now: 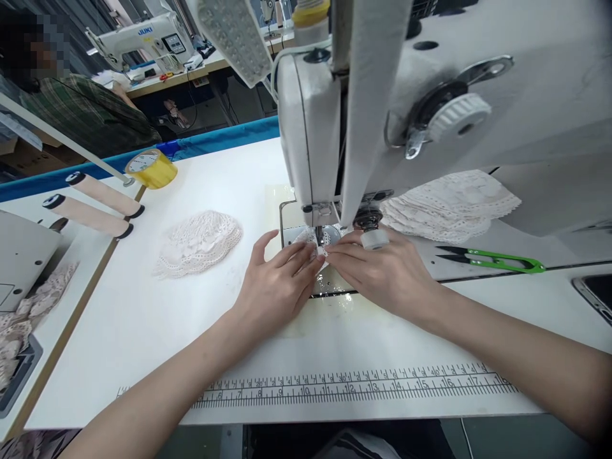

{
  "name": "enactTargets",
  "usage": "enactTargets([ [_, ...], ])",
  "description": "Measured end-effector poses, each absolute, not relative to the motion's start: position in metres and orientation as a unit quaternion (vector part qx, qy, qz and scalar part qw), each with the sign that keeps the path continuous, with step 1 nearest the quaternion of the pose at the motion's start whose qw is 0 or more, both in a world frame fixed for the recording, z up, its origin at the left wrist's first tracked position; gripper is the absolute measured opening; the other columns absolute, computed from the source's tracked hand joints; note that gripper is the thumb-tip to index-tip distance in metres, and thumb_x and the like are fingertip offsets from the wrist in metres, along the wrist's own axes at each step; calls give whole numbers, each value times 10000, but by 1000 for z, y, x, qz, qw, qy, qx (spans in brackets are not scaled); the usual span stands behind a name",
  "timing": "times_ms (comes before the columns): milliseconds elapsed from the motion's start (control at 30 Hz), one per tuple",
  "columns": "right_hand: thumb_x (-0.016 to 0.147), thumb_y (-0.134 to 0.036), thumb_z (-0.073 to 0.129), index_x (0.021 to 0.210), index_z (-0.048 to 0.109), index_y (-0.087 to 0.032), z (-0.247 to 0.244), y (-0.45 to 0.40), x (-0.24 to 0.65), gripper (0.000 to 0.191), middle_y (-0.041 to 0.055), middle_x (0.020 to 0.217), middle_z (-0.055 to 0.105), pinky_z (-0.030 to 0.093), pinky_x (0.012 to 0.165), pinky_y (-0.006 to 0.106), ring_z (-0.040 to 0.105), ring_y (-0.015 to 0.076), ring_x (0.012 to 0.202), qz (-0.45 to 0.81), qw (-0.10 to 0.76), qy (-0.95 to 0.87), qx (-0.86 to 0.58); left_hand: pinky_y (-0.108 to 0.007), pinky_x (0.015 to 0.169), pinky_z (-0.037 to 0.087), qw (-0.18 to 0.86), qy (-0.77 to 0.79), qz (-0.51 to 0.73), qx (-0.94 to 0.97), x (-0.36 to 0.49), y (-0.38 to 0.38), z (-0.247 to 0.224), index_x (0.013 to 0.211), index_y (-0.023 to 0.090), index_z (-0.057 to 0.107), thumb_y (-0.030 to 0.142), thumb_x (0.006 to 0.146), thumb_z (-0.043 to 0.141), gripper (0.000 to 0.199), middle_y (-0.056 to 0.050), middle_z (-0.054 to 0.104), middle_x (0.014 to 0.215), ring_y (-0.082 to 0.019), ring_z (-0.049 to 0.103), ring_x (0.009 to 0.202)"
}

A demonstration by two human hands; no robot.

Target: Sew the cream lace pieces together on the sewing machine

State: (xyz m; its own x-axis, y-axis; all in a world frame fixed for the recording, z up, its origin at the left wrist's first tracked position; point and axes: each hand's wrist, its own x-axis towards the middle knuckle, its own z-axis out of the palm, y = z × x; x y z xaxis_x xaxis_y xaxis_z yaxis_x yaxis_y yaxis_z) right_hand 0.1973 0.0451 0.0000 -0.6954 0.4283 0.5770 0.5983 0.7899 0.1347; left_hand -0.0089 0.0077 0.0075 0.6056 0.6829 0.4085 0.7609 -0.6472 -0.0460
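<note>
A small piece of white lace (304, 237) lies under the presser foot (319, 236) of a white sewing machine (310, 127). My left hand (275, 280) is on its left side, the thumb and forefinger closed at the lace edge near the needle and the little finger sticking out. From the right, my right hand (389, 271) has its fingertips together on the same lace, partly behind a white knob (375, 239). The fingertips of both hands nearly meet in front of the foot, over the shiny needle plate (335, 280).
A lace stack (201, 242) lies left, another lace pile (449, 204) right, behind green thread snips (497, 258). Yellow tape (152, 169) and two thread cones (90, 217) sit at the left. A printed ruler (335, 389) runs along the front edge. Another person (86, 111) sits beyond.
</note>
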Motion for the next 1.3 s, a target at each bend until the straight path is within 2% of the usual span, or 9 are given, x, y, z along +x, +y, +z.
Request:
enactTargets([
  [200,909,-75,504,883,722,-203,-6,52,198,254,-13,751,746,422,881,375,607,164,684,-181,258,-901,-298,-573,1123,256,110,-415,-191,-883,-10,15,4,1148,231,652,196,955,493,253,-65,705,1176,-210,651,1117],
  [333,903,-90,506,898,729,-206,-5,50,199,251,8,783,749,408,934,401,624,178,748,-182,257,-903,-294,-578,1139,243,135,-408,-183,-884,-8,9,6,1175,210,644,261,951,523,260,-77,687,1211,-238,633,1147],
  [567,897,-123,535,873,724,-202,2,42,199,207,29,901,743,416,894,404,632,183,817,-137,274,-913,-268,-503,1099,354,160,-382,-189,-890,-3,-5,9,1088,175,680,210,939,525,218,-71,736,1091,-196,693,1010],
  [700,907,-130,523,873,723,-212,1,42,200,219,29,914,742,414,878,408,631,191,857,-129,261,-918,-268,-510,1104,350,159,-378,-190,-892,-4,-3,10,1068,144,688,204,940,522,217,-88,740,1072,-200,696,1008],
  [867,921,-154,519,884,722,-198,1,43,199,211,31,921,747,404,912,418,632,185,822,-135,253,-916,-279,-500,1077,371,158,-385,-190,-889,-5,0,9,1048,128,694,201,943,525,212,-95,744,1059,-197,699,1004],
  [1067,934,-162,500,916,723,-208,-1,44,199,229,33,897,749,412,900,420,636,205,886,-142,223,-918,-295,-507,1076,360,160,-391,-197,-885,-6,3,6,1071,148,683,203,950,518,212,-81,736,1086,-195,696,1014],
  [1300,953,-194,488,937,730,-191,-2,46,197,243,49,888,750,400,932,423,635,204,852,-147,229,-912,-308,-525,1100,328,151,-397,-200,-883,-7,8,5,1075,163,684,181,948,507,218,-79,734,1096,-205,692,1034],
])
